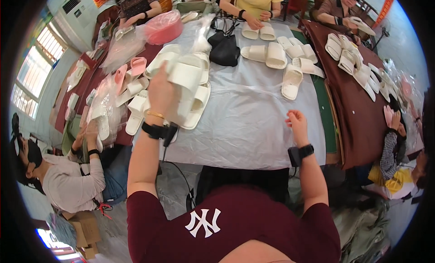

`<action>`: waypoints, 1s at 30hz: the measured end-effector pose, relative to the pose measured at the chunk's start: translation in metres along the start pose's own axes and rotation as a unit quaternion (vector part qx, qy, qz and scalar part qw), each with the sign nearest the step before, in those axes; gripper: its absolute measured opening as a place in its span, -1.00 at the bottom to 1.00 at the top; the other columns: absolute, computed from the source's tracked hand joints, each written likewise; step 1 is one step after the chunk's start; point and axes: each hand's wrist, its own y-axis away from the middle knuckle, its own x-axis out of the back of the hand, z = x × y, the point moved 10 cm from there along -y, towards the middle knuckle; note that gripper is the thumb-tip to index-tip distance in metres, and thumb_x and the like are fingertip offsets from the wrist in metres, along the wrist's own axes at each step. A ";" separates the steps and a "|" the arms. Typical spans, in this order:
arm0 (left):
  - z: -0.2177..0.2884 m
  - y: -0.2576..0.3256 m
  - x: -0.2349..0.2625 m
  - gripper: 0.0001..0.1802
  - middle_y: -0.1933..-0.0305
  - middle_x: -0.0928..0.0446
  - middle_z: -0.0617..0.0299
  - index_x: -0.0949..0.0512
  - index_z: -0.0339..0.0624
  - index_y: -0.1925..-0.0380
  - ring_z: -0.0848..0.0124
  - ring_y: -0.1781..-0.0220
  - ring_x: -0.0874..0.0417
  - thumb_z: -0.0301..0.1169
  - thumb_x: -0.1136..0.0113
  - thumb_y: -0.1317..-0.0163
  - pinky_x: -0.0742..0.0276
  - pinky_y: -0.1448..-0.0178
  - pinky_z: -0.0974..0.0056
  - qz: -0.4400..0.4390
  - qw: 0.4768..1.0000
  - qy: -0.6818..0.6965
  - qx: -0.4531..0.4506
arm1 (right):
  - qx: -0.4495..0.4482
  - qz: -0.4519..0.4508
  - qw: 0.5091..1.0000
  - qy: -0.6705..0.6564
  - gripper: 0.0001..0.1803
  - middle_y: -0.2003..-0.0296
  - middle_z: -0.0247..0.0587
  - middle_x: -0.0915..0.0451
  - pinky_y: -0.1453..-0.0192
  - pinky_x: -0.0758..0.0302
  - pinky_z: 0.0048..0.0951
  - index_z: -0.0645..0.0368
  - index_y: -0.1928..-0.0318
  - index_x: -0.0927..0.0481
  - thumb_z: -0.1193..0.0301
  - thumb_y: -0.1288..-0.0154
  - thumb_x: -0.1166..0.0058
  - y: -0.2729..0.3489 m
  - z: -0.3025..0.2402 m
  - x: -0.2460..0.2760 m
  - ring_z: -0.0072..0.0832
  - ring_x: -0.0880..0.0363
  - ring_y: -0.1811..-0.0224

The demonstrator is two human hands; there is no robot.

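Note:
My left hand [163,96], smeared by motion, is closed on a white slide slipper [186,75] at the left of the table. The slipper is blurred too, and part of it is hidden behind the hand. More white slides lie under and around it, among them one slide [197,107] just to the right of my wrist. My right hand [297,122] hovers over the right part of the table with loosely bent fingers and nothing in it. Beyond it a white slide [292,82] rests on the plastic sheet, near several other white slides [275,55].
A grey plastic sheet [244,127] covers the table. A black bag [224,49] and a pink bundle [164,27] lie farther back. Pink slides [138,65] sit at left. Co-workers handle slippers around side tables, including a brown-covered one [349,109] at right.

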 end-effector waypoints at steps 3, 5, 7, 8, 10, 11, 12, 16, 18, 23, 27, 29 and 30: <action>-0.037 0.003 0.005 -0.44 0.10 -0.53 -0.16 -0.37 -0.26 -0.14 -0.02 0.05 -0.54 -0.53 -0.09 -0.03 -0.45 -0.04 0.03 0.035 0.994 -0.089 -0.054 | -0.011 0.056 0.998 0.015 -0.75 0.31 -0.29 -0.57 0.45 -0.44 -0.61 0.26 0.09 -0.52 0.39 -0.28 -0.02 -0.035 0.006 0.015 -0.60 -0.56 0.45; -0.030 0.020 -0.012 -0.42 -0.06 -0.45 -0.10 -0.35 -0.28 -0.15 -0.03 -0.09 -0.45 -0.40 -0.19 -0.08 -0.37 -0.14 0.01 0.019 0.991 -0.100 -0.090 | -0.018 0.098 0.995 0.030 -0.73 0.32 -0.28 -0.56 0.50 -0.43 -0.60 0.27 0.09 -0.51 0.39 -0.25 -0.04 -0.058 0.015 0.035 -0.59 -0.56 0.48; -0.013 0.043 -0.024 -0.41 -0.09 -0.44 -0.09 -0.36 -0.26 -0.15 -0.01 -0.13 -0.43 -0.39 -0.20 -0.07 -0.34 -0.18 0.00 0.007 0.992 -0.079 -0.095 | -0.052 0.118 0.991 0.047 -0.71 0.37 -0.26 -0.55 0.60 -0.41 -0.59 0.28 0.09 -0.50 0.39 -0.21 -0.06 -0.076 0.027 0.042 -0.58 -0.54 0.55; -0.001 0.052 -0.036 -0.41 -0.12 -0.42 -0.07 -0.37 -0.25 -0.15 0.01 -0.17 -0.41 -0.38 -0.22 -0.06 -0.30 -0.23 0.00 -0.001 0.994 -0.056 -0.097 | -0.053 0.123 0.990 0.046 -0.71 0.37 -0.26 -0.55 0.60 -0.41 -0.59 0.28 0.09 -0.50 0.39 -0.21 -0.06 -0.086 0.028 0.048 -0.58 -0.54 0.55; 0.022 0.077 -0.057 -0.40 -0.17 -0.40 -0.06 -0.38 -0.22 -0.14 0.03 -0.22 -0.38 -0.35 -0.24 -0.04 -0.26 -0.27 0.00 0.004 0.990 -0.024 -0.140 | -0.094 0.087 0.991 0.036 -0.70 0.46 -0.27 -0.54 0.65 -0.38 -0.56 0.29 0.13 -0.50 0.37 -0.18 -0.09 -0.103 0.034 0.037 -0.58 -0.51 0.61; 0.033 0.087 -0.068 -0.39 -0.19 -0.39 -0.06 -0.39 -0.22 -0.14 0.03 -0.25 -0.36 -0.33 -0.25 -0.04 -0.25 -0.28 0.00 -0.023 0.988 -0.014 -0.153 | -0.087 0.115 0.989 -0.010 -0.78 0.60 -0.24 -0.49 0.71 -0.35 -0.48 0.36 0.35 -0.52 0.41 -0.08 -0.12 -0.100 0.024 0.025 -0.51 -0.49 0.68; 0.048 0.095 -0.083 -0.39 -0.21 -0.38 -0.06 -0.39 -0.21 -0.14 0.03 -0.27 -0.34 -0.31 -0.26 -0.05 -0.23 -0.30 -0.01 -0.049 0.984 0.004 -0.169 | -0.086 0.110 0.990 -0.009 -0.78 0.60 -0.24 -0.49 0.71 -0.35 -0.48 0.36 0.35 -0.52 0.41 -0.08 -0.12 -0.100 0.018 0.020 -0.51 -0.49 0.68; 0.085 0.113 -0.147 -0.29 -0.34 -0.24 -0.06 -0.30 -0.20 -0.23 0.01 -0.39 -0.21 -0.15 -0.26 -0.10 -0.14 -0.36 -0.03 -0.148 0.973 0.030 -0.174 | -0.118 0.135 0.982 0.054 -0.72 0.60 -0.18 -0.52 0.68 -0.38 -0.46 0.38 0.50 -0.54 0.34 -0.02 -0.19 -0.112 0.017 0.021 -0.45 -0.48 0.70; 0.096 0.110 -0.177 -0.26 -0.36 -0.20 -0.07 -0.28 -0.20 -0.25 -0.01 -0.41 -0.16 -0.10 -0.24 -0.11 -0.13 -0.37 -0.05 -0.167 0.972 0.033 -0.164 | -0.120 0.136 0.982 0.049 -0.69 0.61 -0.17 -0.52 0.66 -0.39 -0.45 0.39 0.51 -0.54 0.32 0.00 -0.21 -0.123 0.030 0.028 -0.44 -0.48 0.71; 0.113 0.102 -0.232 -0.18 -0.46 -0.03 -0.07 -0.19 -0.14 -0.33 -0.01 -0.50 0.03 0.05 -0.16 -0.16 -0.02 -0.43 -0.10 -0.235 0.959 0.009 -0.157 | -0.148 0.119 0.982 0.018 -0.74 0.60 -0.28 -0.49 0.68 -0.32 -0.50 0.23 0.51 -0.51 0.29 -0.08 -0.20 -0.139 0.060 0.044 -0.53 -0.41 0.72; 0.099 0.101 -0.262 -0.14 -0.50 0.07 -0.03 -0.12 -0.08 -0.37 0.03 -0.53 0.15 0.17 -0.03 -0.19 0.15 -0.49 -0.09 -0.288 0.949 -0.031 -0.124 | -0.177 0.090 0.971 -0.136 -0.76 0.57 -0.24 -0.54 0.64 -0.39 -0.46 0.29 0.38 -0.52 0.32 -0.14 -0.07 -0.136 0.072 0.042 -0.49 -0.46 0.69; 0.089 0.106 -0.275 -0.12 -0.51 0.09 -0.02 -0.10 -0.06 -0.39 0.04 -0.54 0.16 0.21 0.02 -0.19 0.21 -0.50 -0.08 -0.307 0.945 -0.033 -0.111 | -0.199 0.104 0.955 -0.193 -0.78 0.57 -0.27 -0.52 0.64 -0.37 -0.50 0.26 0.35 -0.50 0.33 -0.16 -0.04 -0.126 0.078 0.051 -0.52 -0.43 0.70; 0.087 0.108 -0.280 -0.10 -0.51 0.10 -0.01 -0.07 -0.06 -0.40 0.05 -0.54 0.17 0.24 0.06 -0.19 0.25 -0.51 -0.07 -0.305 0.946 -0.030 -0.108 | -0.221 0.114 0.936 -0.248 -0.80 0.58 -0.30 -0.50 0.64 -0.36 -0.53 0.23 0.32 -0.47 0.33 -0.17 -0.01 -0.118 0.082 0.056 -0.54 -0.40 0.70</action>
